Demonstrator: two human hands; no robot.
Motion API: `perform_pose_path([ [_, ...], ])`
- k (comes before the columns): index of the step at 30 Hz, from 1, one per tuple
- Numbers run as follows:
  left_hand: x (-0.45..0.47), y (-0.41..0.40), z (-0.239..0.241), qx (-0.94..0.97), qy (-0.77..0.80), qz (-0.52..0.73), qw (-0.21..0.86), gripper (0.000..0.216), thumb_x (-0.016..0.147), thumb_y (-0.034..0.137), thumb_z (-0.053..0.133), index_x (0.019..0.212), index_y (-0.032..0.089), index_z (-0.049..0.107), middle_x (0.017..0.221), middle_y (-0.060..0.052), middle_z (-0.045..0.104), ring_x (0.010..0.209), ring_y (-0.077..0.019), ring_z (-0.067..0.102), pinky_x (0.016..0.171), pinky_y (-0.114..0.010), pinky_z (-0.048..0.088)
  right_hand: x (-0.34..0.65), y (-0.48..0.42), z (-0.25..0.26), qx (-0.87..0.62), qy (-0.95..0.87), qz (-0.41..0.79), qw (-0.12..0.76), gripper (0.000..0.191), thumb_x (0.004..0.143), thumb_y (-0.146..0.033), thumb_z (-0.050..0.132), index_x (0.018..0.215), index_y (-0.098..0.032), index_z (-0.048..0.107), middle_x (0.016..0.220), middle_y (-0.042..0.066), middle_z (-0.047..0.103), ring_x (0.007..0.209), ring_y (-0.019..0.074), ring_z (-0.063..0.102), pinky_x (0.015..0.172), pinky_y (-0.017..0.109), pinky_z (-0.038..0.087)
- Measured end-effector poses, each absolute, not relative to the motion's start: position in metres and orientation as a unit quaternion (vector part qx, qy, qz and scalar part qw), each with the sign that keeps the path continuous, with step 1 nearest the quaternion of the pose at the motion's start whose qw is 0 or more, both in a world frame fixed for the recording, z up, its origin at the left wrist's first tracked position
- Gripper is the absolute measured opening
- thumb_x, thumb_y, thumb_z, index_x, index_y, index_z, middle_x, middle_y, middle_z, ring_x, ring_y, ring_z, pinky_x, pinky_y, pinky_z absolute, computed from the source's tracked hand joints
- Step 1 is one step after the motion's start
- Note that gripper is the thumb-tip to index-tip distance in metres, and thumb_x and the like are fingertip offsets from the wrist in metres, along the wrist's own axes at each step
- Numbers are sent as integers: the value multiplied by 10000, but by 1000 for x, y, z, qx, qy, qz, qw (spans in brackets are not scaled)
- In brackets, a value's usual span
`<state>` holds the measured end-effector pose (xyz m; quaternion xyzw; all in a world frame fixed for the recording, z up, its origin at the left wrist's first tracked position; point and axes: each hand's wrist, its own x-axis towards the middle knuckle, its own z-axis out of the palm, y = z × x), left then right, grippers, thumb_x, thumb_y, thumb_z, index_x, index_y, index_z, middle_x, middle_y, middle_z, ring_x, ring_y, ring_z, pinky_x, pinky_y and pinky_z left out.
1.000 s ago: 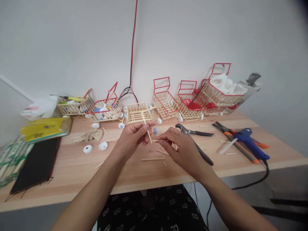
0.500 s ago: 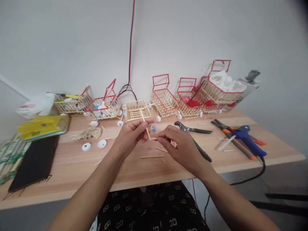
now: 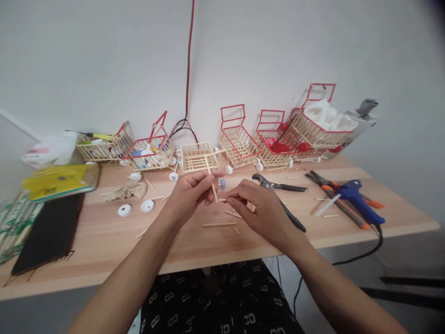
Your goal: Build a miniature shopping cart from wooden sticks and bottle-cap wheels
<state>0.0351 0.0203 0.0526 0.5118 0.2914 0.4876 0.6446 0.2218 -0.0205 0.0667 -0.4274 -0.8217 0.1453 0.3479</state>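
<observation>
Between the thumb and fingers of my left hand (image 3: 195, 189) is a thin wooden stick frame (image 3: 215, 193), held slanting above the table. A cross stick (image 3: 219, 152) joins its far end. My right hand (image 3: 253, 200) pinches a short wooden stick (image 3: 222, 200) that meets the frame's near end at a corner; the fingertips cover its other end. Behind my hands stands an unpainted stick basket (image 3: 198, 163). On the table below lies a loose stick (image 3: 219, 225).
Red-trimmed miniature carts (image 3: 239, 139) line the wall. Black-handled cutters (image 3: 278, 188), orange-handled pliers (image 3: 342, 204) and a blue glue gun (image 3: 359, 199) lie at right. White caps (image 3: 147, 206), a yellow packet (image 3: 60, 181) and a black board (image 3: 47, 234) are at left.
The view has shifted very slightly. Both hands keep nearly the same pose, with the sticks still meeting at the corner.
</observation>
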Motion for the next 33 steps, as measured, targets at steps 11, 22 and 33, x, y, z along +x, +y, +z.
perform_pose_path([
  [11, 35, 20, 52, 520, 291, 478, 645, 324, 810, 367, 698, 1042, 143, 722, 659, 10, 556, 494, -48, 470, 475, -187, 350, 222, -21, 66, -425, -825, 142, 344, 133, 914, -202, 549, 836, -182, 655, 761, 11, 576, 710, 124, 533, 659, 253, 396],
  [22, 35, 21, 49, 526, 301, 469, 643, 327, 814, 392, 689, 1023, 142, 720, 606, 22, 542, 478, -51, 463, 463, -182, 337, 221, -20, 65, -422, -827, 143, 343, 124, 916, -210, 549, 862, -196, 659, 763, 11, 577, 715, 130, 538, 666, 258, 400],
  [33, 34, 21, 49, 521, 304, 469, 645, 321, 806, 394, 698, 1013, 149, 723, 647, 19, 555, 489, -46, 479, 468, -183, 347, 222, -20, 65, -427, -826, 140, 340, 125, 912, -205, 554, 866, -189, 669, 764, 12, 572, 713, 131, 539, 662, 258, 398],
])
